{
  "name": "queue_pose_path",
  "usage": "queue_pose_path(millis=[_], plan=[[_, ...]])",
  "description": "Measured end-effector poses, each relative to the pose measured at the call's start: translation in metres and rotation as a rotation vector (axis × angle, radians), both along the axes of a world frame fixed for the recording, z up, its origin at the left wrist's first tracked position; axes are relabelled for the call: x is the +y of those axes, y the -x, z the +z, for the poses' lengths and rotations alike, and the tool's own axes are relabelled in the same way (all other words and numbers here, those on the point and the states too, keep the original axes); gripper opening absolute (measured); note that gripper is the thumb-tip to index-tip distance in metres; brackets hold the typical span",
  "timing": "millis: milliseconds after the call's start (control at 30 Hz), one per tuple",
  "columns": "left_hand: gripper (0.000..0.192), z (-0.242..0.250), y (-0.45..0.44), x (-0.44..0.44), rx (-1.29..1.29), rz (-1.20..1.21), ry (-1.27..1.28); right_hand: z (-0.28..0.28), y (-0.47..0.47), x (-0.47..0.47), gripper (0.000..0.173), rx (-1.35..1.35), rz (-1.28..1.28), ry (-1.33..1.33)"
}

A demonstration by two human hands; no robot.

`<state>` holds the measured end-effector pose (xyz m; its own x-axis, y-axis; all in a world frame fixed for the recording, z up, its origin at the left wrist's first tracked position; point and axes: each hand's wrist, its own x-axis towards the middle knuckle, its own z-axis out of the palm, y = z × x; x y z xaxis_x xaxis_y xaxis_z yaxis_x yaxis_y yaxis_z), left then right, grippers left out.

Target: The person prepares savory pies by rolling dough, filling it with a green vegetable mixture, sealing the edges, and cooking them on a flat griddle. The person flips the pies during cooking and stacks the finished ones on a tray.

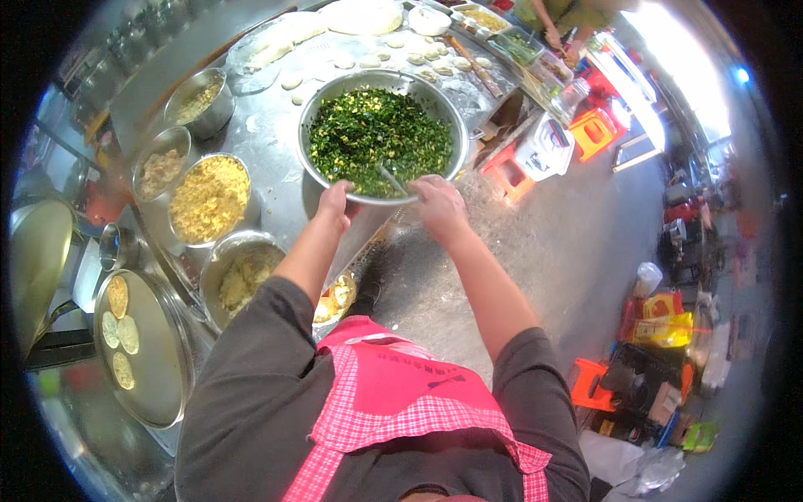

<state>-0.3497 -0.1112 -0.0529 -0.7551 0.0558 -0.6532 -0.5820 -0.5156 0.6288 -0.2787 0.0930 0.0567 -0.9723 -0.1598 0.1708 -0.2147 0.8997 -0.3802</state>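
Note:
A large round metal bowl (463, 135) is before me, filled with chopped green leaves mixed with yellow bits (379, 135). On its near rim, at the left, my left hand (335, 202) grips the edge. My right hand (439, 206) has hold of the same rim further right. A metal utensil handle (392, 180) slants out of the greens near my right hand; whether my fingers touch it, I cannot tell. The bowl's near side reaches over the front edge of the steel worktable (276, 182), and its underside is hidden.
Left stand metal bowls of yellow crumbled filling (210, 199), pale filling (241, 279) and minced filling (162, 172). Flatbreads lie on a round griddle (150, 351). Dough pieces (370, 61) and a rolling pin (473, 66) lie behind. Orange stools (593, 133) stand right; another person's arm (549, 25) shows beyond.

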Motion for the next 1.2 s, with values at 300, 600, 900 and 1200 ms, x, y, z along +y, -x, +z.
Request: queue_pose_path(millis=[300,600,900,1200], plan=[[0.012,0.028,-0.036,0.024,0.026,0.058,0.020,-0.026,0.093,0.011,0.014,-0.362,0.232,-0.455],[0.013,0.059,-0.029,0.071,0.089,-0.574,0.413,0.004,0.012,0.226,0.018,-0.086,-0.013,-0.394],[0.026,0.114,-0.104,0.300,0.104,-1.367,0.286,0.067,-0.189,0.496,0.045,0.073,-0.078,-0.767],[0.017,0.141,-0.139,0.343,0.064,-1.499,0.334,-0.009,-0.428,0.414,0.035,-0.695,-0.836,-0.045]])
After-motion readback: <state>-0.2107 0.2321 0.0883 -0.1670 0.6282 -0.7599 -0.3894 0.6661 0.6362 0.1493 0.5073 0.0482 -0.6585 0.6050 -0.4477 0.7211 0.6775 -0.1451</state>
